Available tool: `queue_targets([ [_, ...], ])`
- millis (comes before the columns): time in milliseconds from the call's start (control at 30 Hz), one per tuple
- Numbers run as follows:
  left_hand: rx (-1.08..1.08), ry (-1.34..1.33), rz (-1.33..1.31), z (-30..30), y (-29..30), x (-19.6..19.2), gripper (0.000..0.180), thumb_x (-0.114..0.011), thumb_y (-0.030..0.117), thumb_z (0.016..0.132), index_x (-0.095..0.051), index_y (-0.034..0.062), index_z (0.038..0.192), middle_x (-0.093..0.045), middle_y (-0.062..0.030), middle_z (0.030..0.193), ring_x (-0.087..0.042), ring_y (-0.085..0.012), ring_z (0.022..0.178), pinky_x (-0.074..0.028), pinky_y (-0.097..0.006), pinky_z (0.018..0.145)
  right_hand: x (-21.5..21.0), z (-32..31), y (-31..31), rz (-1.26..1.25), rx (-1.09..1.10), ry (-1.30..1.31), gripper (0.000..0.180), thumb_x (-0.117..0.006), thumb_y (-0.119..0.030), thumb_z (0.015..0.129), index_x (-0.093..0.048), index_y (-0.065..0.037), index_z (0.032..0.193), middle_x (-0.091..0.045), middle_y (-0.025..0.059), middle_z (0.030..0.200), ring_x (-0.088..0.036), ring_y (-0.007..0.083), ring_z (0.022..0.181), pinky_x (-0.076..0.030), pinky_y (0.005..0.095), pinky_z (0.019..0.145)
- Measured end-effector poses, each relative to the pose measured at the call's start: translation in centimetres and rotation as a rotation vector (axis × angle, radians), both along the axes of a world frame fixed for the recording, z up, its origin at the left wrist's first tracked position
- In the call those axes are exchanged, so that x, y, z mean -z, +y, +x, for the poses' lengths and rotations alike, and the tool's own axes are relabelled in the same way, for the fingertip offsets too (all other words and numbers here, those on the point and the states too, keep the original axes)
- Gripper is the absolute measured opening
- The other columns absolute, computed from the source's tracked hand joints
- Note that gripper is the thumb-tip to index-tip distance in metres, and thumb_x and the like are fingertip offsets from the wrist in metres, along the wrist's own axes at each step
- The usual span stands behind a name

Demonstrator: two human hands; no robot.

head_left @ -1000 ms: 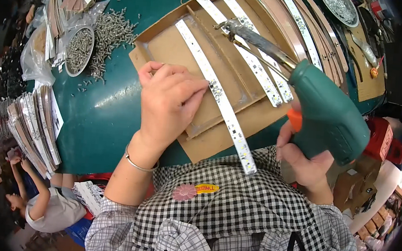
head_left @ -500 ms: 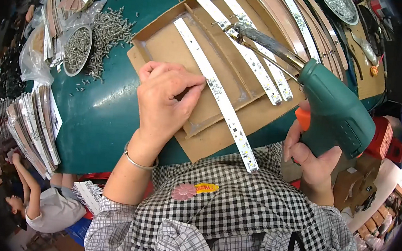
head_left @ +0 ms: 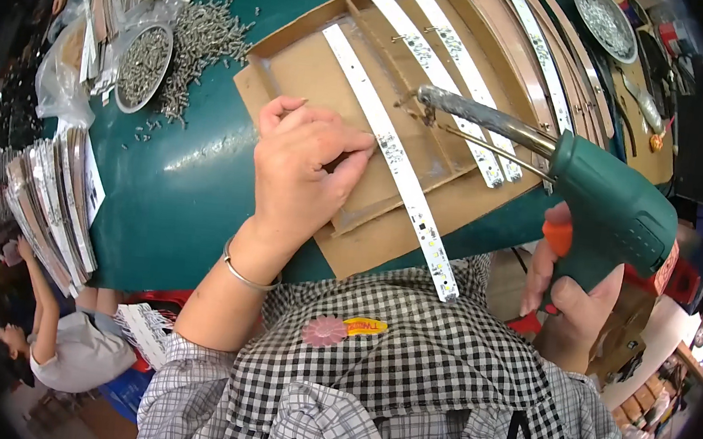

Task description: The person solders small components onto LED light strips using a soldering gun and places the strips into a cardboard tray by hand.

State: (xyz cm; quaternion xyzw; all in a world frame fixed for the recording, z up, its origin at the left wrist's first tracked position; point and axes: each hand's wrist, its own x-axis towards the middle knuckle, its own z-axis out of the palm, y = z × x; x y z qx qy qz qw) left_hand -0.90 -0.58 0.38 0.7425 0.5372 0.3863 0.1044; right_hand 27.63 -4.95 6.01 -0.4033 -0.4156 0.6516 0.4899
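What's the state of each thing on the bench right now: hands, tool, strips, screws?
Left hand: flat on the cardboard tray, fingertips at the LED strip.
Right hand: gripping the green soldering gun.
Green soldering gun: held up, tip over the tray.
LED strip: lying flat, diagonal on the tray.
Cardboard tray: flat on the green table.
Metal bowl: full of screws.
Loose screws: piled beside the bowl.
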Motion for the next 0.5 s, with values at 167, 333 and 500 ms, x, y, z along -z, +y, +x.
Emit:
queue_targets([
  [167,-0.016,0.002,0.030,0.1,0.0,0.0,0.014,-0.078,0.001,0.067,-0.070,0.0103,0.074,-0.064,-0.0005,0.069,-0.062,-0.0137,0.070,-0.040,-0.035,0.090,-0.4,0.0,0.5,-0.070,-0.123,-0.050,0.059,-0.073,-0.014,0.079,-0.040,0.013,0.120,-0.055,0.0221,0.099,-0.058,0.0192,0.055,-0.049,0.0276,0.044],
  [333,-0.029,-0.041,0.045,0.0,-0.1,0.5,0.012,-0.076,0.002,0.065,-0.070,0.0105,0.071,-0.063,-0.0004,0.065,-0.061,-0.0150,0.072,-0.040,-0.038,0.087,-0.3,-0.8,0.6,-0.133,-0.184,-0.092,0.053,-0.071,-0.014,0.081,-0.043,0.011,0.117,-0.056,0.0166,0.080,-0.058,0.0176,0.054,-0.049,0.0263,0.046],
  [500,-0.022,-0.054,0.030,0.0,0.0,0.7,0.012,-0.076,0.002,0.065,-0.069,0.0104,0.071,-0.063,-0.0006,0.064,-0.061,-0.0157,0.072,-0.040,-0.038,0.087,-0.5,-1.2,0.7,-0.179,-0.181,-0.150,0.051,-0.072,-0.016,0.080,-0.044,0.010,0.115,-0.056,0.0144,0.073,-0.057,0.0166,0.053,-0.049,0.0258,0.045],
])
